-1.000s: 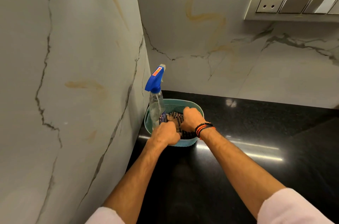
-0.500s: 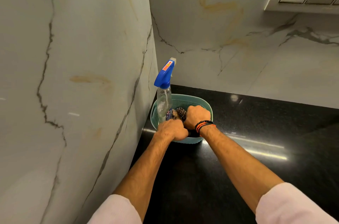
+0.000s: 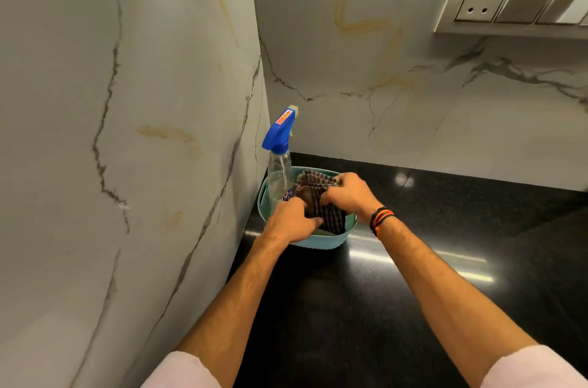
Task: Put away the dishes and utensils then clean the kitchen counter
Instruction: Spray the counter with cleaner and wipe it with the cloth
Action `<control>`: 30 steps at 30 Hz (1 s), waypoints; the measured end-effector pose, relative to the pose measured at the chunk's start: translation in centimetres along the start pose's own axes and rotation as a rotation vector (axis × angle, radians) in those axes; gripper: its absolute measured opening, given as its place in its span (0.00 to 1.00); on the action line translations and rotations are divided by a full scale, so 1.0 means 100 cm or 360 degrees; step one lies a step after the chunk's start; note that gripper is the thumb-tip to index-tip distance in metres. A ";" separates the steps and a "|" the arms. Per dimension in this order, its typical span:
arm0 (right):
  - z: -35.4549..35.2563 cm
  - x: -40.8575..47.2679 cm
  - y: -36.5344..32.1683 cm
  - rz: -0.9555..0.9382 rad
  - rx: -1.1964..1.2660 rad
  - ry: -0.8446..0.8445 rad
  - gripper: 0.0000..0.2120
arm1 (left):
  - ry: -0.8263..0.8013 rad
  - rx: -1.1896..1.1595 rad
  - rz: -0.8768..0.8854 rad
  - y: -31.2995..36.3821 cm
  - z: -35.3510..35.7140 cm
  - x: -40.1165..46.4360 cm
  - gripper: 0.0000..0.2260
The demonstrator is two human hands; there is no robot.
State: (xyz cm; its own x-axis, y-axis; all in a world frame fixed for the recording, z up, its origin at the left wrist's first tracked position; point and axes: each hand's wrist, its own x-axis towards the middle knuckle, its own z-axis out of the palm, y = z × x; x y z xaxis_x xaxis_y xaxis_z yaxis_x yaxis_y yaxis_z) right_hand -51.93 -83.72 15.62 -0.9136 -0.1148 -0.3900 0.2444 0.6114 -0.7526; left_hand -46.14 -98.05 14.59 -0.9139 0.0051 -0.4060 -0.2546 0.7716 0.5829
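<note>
Teal plastic, the basket (image 3: pixel 331 242) sits in the counter (image 3: pixel 413 308) corner at frame centre, spray bottle (image 3: pixel 279 165) upright at its left side. Half a second ago both fists were pressed low inside; now the checked cloth (image 3: pixel 321 197) has risen above the rim, the left hand (image 3: pixel 294 222) and right hand (image 3: pixel 350 193) each with a grip clenched on it. That suggests wiping comes next.

Home kitchen, black stone counter (image 3: pixel 397 308), marble backsplash (image 3: pixel 381 85), wall socket (image 3: pixel 482 2)
</note>
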 end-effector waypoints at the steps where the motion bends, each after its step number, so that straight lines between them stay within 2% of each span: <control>1: -0.005 -0.004 0.004 0.0008 0.0253 -0.0036 0.06 | 0.0059 -0.0130 0.0015 0.000 -0.002 -0.005 0.16; 4: -0.024 -0.023 0.010 0.0045 0.0914 -0.0265 0.13 | 0.0311 -0.0583 0.0012 0.001 -0.005 -0.020 0.21; 6: -0.035 -0.037 0.011 0.0043 0.1160 -0.0414 0.18 | 0.0318 -0.1055 -0.0066 0.000 -0.008 -0.027 0.33; 7: -0.039 -0.044 0.012 0.0019 0.1268 -0.0475 0.19 | 0.0239 -0.1327 -0.0087 0.000 -0.010 -0.031 0.38; 8: -0.042 -0.050 0.014 0.0003 0.1372 -0.0531 0.18 | 0.0126 -0.1623 -0.0108 0.000 -0.012 -0.036 0.38; 10: -0.040 -0.058 0.018 -0.0001 0.1541 -0.0638 0.16 | -0.0129 -0.2164 -0.0178 -0.003 -0.016 -0.047 0.28; 12: -0.032 -0.065 0.021 -0.0016 0.1612 -0.0749 0.16 | -0.0388 -0.2450 -0.0197 -0.006 -0.015 -0.061 0.23; 14: -0.023 -0.071 0.021 -0.0085 0.1540 -0.0819 0.19 | -0.0465 -0.2537 -0.0181 -0.017 -0.006 -0.067 0.30; 16: -0.013 -0.074 0.022 -0.0140 0.1333 -0.0775 0.14 | -0.0466 -0.2524 -0.0200 -0.024 0.003 -0.073 0.34; 18: -0.004 -0.075 0.024 -0.0174 0.1148 -0.0735 0.11 | -0.0440 -0.2474 -0.0234 -0.029 0.010 -0.077 0.27; 20: 0.003 -0.076 0.021 -0.0196 0.1107 -0.0709 0.19 | -0.0376 -0.2450 -0.0278 -0.033 0.011 -0.083 0.18; 22: 0.006 -0.076 0.015 -0.0180 0.1098 -0.0584 0.27 | -0.0315 -0.2473 -0.0299 -0.037 0.009 -0.087 0.18; 27: 0.012 -0.076 0.000 -0.0179 0.1043 -0.0483 0.25 | -0.0205 -0.2470 -0.0309 -0.040 -0.002 -0.090 0.17; 30: 0.014 -0.072 -0.007 -0.0202 0.0644 -0.0314 0.29 | -0.0166 -0.2505 -0.0294 -0.045 -0.004 -0.090 0.16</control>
State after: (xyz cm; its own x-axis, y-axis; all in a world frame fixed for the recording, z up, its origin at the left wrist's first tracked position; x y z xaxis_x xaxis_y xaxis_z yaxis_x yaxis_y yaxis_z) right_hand -45.09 -84.41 18.23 -0.8748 -0.3396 -0.3455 0.2775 0.2332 -0.9320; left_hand -36.86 -101.85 15.93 -0.8266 0.0826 -0.5566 -0.4744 -0.6344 0.6104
